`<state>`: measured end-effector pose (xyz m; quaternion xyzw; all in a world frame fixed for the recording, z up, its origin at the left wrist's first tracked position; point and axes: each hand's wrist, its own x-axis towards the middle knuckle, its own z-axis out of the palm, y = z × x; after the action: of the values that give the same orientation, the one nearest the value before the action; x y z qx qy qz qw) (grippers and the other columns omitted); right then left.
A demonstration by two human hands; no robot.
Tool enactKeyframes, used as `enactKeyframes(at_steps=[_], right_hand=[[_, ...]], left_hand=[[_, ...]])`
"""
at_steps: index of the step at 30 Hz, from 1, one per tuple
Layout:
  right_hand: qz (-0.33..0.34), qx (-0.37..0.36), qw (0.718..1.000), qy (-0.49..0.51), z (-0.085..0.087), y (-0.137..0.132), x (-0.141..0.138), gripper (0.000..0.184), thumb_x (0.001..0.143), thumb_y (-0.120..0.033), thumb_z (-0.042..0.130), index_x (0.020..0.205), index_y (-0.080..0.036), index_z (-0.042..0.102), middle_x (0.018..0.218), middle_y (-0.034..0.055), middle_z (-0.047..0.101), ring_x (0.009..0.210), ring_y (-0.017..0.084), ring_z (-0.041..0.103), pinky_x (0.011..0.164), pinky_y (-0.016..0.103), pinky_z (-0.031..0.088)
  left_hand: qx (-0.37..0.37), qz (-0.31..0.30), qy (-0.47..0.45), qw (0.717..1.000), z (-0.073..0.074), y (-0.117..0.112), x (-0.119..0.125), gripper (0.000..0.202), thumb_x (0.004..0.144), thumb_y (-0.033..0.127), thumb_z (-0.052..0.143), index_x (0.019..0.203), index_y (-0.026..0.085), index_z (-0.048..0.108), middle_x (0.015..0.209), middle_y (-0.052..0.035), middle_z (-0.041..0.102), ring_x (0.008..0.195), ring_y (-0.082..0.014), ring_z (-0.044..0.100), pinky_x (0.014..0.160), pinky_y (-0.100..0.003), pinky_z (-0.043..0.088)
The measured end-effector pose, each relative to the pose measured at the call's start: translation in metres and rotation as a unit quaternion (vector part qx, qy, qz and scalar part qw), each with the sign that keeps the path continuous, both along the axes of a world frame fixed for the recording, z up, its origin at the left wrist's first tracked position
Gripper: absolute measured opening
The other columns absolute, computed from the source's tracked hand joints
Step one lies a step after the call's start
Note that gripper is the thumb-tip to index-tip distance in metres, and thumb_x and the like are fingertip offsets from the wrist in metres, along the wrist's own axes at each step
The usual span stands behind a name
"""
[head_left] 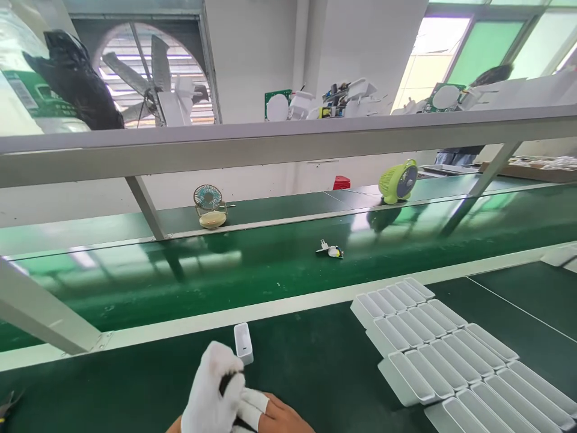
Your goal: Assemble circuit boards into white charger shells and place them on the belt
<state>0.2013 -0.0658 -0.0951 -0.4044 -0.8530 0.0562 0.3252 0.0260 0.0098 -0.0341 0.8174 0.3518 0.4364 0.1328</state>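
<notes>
My left hand (211, 385), in a white glove, is curled closed at the bottom of the head view. A small dark patch shows among its fingers, too little to name. Against it presses my right hand (274, 415), its fingers bent together and white covers on the fingertips. Whatever lies between the two hands is hidden. Just beyond them, on the dark green bench, a small white plastic housing (244, 343) lies with its hollow side up and a slot inside.
White trays (417, 346) with long compartments lie to the right. Behind the bench's pale rail runs a green conveyor (270, 270) with a small plug part (332, 249). Farther back stand a beige fan (208, 204) and a lime fan (398, 181). A shelf beam (288, 139) crosses above.
</notes>
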Motion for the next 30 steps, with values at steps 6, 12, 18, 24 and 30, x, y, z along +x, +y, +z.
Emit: enactKeyframes(at_steps=[6,12,18,24,30], right_hand=[[0.053,0.028,0.994,-0.087,0.004,0.002,0.013,0.022,0.099,-0.033,0.059,0.111,-0.023,0.075,0.109,0.0058,0.078,0.114,0.023,0.07,0.103,0.038,0.056],[0.064,-0.042,0.991,-0.111,0.052,-0.011,0.011,0.029,0.101,-0.035,0.056,0.122,-0.02,0.069,0.133,0.0101,0.068,0.131,0.026,0.058,0.112,0.042,0.047],[0.055,-0.049,0.997,-0.03,0.127,-0.012,0.02,0.023,0.099,-0.028,0.054,0.118,-0.022,0.066,0.108,0.0054,0.076,0.102,0.016,0.07,0.095,0.027,0.053],[-0.21,-0.067,0.961,-0.169,0.153,0.071,0.082,0.028,0.098,-0.025,0.052,0.12,-0.016,0.067,0.115,0.0155,0.071,0.114,0.03,0.062,0.104,0.05,0.046],[-0.339,-0.148,0.908,-0.198,0.133,0.16,0.145,0.035,0.096,-0.035,0.064,0.126,-0.016,0.06,0.13,0.0109,0.061,0.115,0.026,0.062,0.098,0.05,0.052]], left_hand=[[-0.259,0.133,-0.159,0.943,0.013,0.037,0.008,0.043,0.101,0.051,0.036,0.126,0.02,0.055,0.124,-0.0117,0.066,0.115,-0.0263,0.064,0.104,-0.046,0.048],[-0.314,0.0,-0.14,0.939,0.02,0.033,0.018,0.059,0.089,0.047,0.056,0.139,0.019,0.049,0.14,-0.0148,0.06,0.13,-0.0293,0.057,0.112,-0.047,0.042],[-0.312,0.001,-0.049,0.949,0.014,0.028,0.024,0.064,0.078,0.04,0.068,0.137,0.023,0.055,0.137,-0.0097,0.064,0.127,-0.0279,0.059,0.112,-0.043,0.042],[-0.326,0.0,-0.022,0.945,0.013,0.028,0.025,0.06,0.076,0.046,0.069,0.13,0.021,0.062,0.121,-0.0098,0.071,0.109,-0.0278,0.066,0.099,-0.041,0.05],[-0.358,-0.015,-0.018,0.933,0.024,0.025,0.023,0.06,0.076,0.049,0.069,0.129,0.023,0.064,0.12,-0.0101,0.07,0.105,-0.0277,0.066,0.092,-0.039,0.052]])
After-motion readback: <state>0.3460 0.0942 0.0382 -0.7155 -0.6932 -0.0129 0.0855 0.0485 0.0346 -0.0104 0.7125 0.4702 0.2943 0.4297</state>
